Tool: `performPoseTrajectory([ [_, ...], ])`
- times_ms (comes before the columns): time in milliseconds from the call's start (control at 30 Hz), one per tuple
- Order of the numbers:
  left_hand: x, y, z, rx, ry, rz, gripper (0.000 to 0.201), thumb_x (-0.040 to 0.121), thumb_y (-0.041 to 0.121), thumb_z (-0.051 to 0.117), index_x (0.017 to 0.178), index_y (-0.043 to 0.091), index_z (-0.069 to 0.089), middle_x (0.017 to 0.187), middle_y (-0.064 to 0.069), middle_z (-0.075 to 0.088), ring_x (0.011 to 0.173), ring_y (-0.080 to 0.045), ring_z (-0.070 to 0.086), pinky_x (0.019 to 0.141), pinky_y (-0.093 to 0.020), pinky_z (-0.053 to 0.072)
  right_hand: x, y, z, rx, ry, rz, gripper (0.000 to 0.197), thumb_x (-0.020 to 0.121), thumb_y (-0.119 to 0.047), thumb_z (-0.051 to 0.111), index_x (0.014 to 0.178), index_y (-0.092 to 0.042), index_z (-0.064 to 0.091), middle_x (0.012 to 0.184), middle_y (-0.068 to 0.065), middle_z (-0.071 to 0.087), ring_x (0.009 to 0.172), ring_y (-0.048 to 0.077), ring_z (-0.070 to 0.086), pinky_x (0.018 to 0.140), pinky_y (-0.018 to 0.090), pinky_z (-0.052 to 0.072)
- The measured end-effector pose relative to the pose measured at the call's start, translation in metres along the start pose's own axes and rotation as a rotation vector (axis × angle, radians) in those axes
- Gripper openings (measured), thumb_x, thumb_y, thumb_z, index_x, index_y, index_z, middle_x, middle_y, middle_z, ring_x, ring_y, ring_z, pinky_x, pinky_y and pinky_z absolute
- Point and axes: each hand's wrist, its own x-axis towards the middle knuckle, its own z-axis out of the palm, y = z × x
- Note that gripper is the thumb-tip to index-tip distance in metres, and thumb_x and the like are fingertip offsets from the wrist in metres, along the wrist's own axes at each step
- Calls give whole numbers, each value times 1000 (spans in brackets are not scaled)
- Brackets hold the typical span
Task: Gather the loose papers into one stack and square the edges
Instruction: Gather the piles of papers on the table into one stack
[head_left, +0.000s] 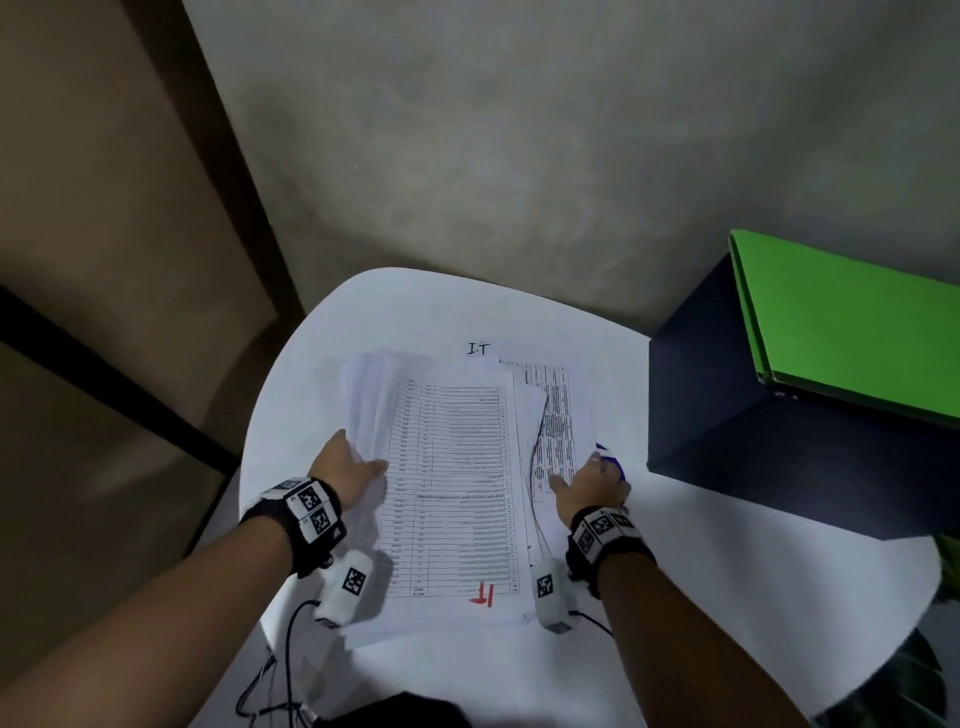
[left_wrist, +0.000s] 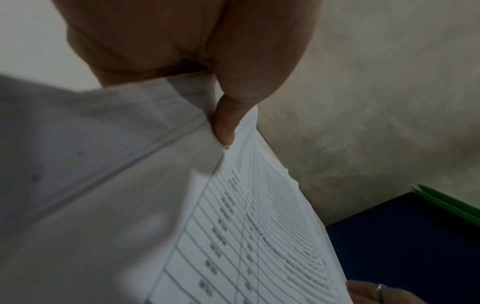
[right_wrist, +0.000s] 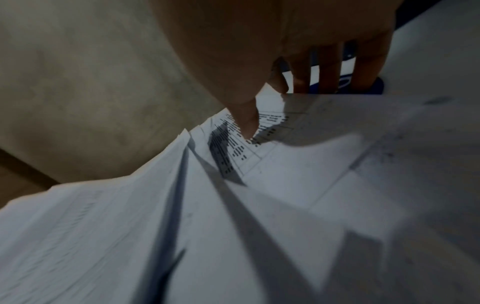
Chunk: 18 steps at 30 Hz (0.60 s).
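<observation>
A pile of white printed papers (head_left: 452, 483) with tables lies on the white round table (head_left: 701, 561), its sheets fanned out of line at the left and right edges. My left hand (head_left: 349, 467) grips the pile's left edge, thumb (left_wrist: 226, 125) on top of the sheets (left_wrist: 246, 236), fingers underneath and hidden. My right hand (head_left: 589, 486) grips the right edge, thumb (right_wrist: 246, 121) pressing on a printed sheet (right_wrist: 233, 205), the other fingers (right_wrist: 330, 70) reaching down behind the edge. The top sheet bears a red "IT" mark (head_left: 483, 592).
A dark blue box (head_left: 779, 426) with a green folder (head_left: 852, 322) on it stands at the right, close to the pile. A small blue object (head_left: 615, 462) lies under my right fingers. Black cables (head_left: 275, 675) hang at the table's near left edge. A grey wall stands behind.
</observation>
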Motion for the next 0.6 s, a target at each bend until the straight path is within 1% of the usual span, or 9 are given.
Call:
performPoseTrajectory([
  [67,1,-2,-1,0,12,8,80,90,30,70,149,-1,26,148,-20,43,137,-34,41,112,-42,34,5,-2,0,140,14,-15,72,89,-29,69,145,-2,33,140,19,50,126,38,50,102,47,45],
  [133,-1,-2,-2,11,19,19,78,90,30,70,148,-2,28,147,-20,44,136,-34,41,111,-41,34,5,-8,-4,264,14,16,62,92,-22,65,141,1,35,130,24,58,117,40,58,95,45,50],
  [233,1,-5,-4,19,22,1,78,90,31,70,147,-2,30,148,-20,44,136,-35,41,112,-43,35,-1,-14,-11,307,31,83,48,95,-18,60,135,0,41,124,23,61,112,40,61,90,44,51],
  [300,0,-5,-6,35,24,-1,78,90,31,70,148,-1,29,148,-20,43,137,-35,41,112,-43,35,-8,-19,-17,342,46,75,42,95,-15,60,132,1,47,123,22,62,112,39,61,89,41,51],
  [367,-2,-5,-7,36,32,-1,79,90,30,70,149,-1,27,150,-19,42,138,-34,40,113,-42,34,-18,-21,-27,378,91,50,41,96,-15,58,134,-1,50,126,22,61,115,39,60,92,41,50],
  [433,-1,-7,-8,33,37,4,79,90,30,70,149,-1,27,150,-19,42,138,-34,40,113,-42,34,-29,-19,-45,390,172,18,40,97,-15,56,134,-3,50,126,23,60,115,40,59,94,44,49],
  [500,0,-8,-9,39,36,2,78,89,30,70,148,-1,29,148,-20,43,136,-34,42,113,-43,35,-39,-15,-71,407,279,-23,35,97,-15,53,130,-3,52,121,26,60,113,42,57,92,45,48],
  [567,-1,-8,-9,40,32,-1,78,89,31,71,147,-2,30,149,-20,43,137,-35,41,113,-43,34,-50,-11,-103,479,418,-80,27,95,-15,55,120,-4,56,112,26,63,104,41,59,86,42,48],
  [600,-2,-8,-9,46,29,-1,80,89,30,70,149,-2,28,151,-20,40,138,-34,39,114,-42,33,-54,-8,-120,524,500,-126,24,93,-14,58,115,-4,58,107,24,65,97,39,62,82,40,48],
])
